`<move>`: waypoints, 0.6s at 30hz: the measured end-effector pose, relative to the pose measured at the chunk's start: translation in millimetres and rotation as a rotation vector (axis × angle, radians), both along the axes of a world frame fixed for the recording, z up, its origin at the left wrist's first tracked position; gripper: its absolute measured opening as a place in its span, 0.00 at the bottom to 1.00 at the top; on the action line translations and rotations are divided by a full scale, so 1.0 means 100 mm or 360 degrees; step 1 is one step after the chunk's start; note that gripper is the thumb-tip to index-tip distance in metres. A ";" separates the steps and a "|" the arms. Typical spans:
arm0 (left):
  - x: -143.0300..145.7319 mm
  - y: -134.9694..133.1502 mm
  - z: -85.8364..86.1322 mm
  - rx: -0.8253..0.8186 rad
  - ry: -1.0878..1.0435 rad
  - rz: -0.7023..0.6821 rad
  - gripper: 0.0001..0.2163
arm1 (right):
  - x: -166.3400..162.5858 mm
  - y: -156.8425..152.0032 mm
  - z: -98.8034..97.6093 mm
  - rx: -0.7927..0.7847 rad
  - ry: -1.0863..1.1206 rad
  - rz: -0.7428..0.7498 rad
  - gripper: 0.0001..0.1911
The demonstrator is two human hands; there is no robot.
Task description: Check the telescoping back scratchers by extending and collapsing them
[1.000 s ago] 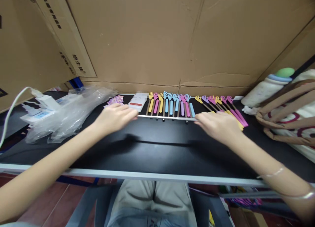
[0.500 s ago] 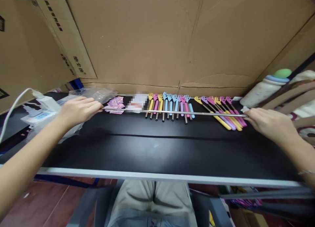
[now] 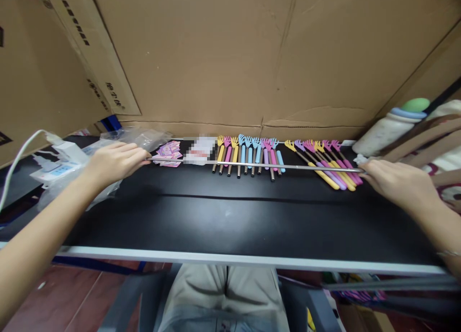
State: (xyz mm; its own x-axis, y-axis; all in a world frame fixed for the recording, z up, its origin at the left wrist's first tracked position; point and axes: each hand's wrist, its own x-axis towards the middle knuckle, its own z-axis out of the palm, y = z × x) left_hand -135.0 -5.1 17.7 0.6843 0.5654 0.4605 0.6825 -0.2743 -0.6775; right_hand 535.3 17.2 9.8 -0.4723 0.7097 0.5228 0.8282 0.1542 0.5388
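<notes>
Compared with half a second before, almost nothing is being changed: the thin metal rod [image 3: 252, 165] is being kept fully extended, and only the right hand [image 3: 392, 185] is being seen slightly lower. One second before, the two hands were close together at the middle and the rod was short.

The rod is being held level above the black table [image 3: 230, 221], with its long axis running from left to right, parallel to the front edge of the table. Its left end is being pinched by the fingertips of the left hand [image 3: 113, 163], whose fingers are curled closed around it. Its right end is being gripped by the closed fingertips of the right hand; a small pale piece is being seen there, too blurred to be named.

Behind the rod, the small hand-shaped scratchers [image 3: 248, 154] are being kept in two groups: about nine in the straight row, and about six in the slanted group [image 3: 326, 161]; the exact count cannot be told. One pile of pink packets [image 3: 168, 153], one plastic bag [image 3: 140, 137] and one bottle [image 3: 391, 125] are also being seen.
</notes>
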 end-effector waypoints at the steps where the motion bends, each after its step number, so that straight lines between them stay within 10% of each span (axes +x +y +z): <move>1: 0.00 0.00 -0.01 -0.0005 -0.0025 0.0035 0.16 | -0.01 0.00 -0.02 0.0022 -0.0094 0.0080 0.12; 13: 0.11 0.00 0.03 0.0025 0.0104 0.0078 0.12 | -0.27 -0.09 0.02 -0.0276 -0.0017 -0.0134 0.09; 18: 0.79 -0.08 0.00 -0.0109 -0.0137 -0.0285 0.12 | -1.11 -0.22 0.01 -0.0253 0.0030 0.0383 0.12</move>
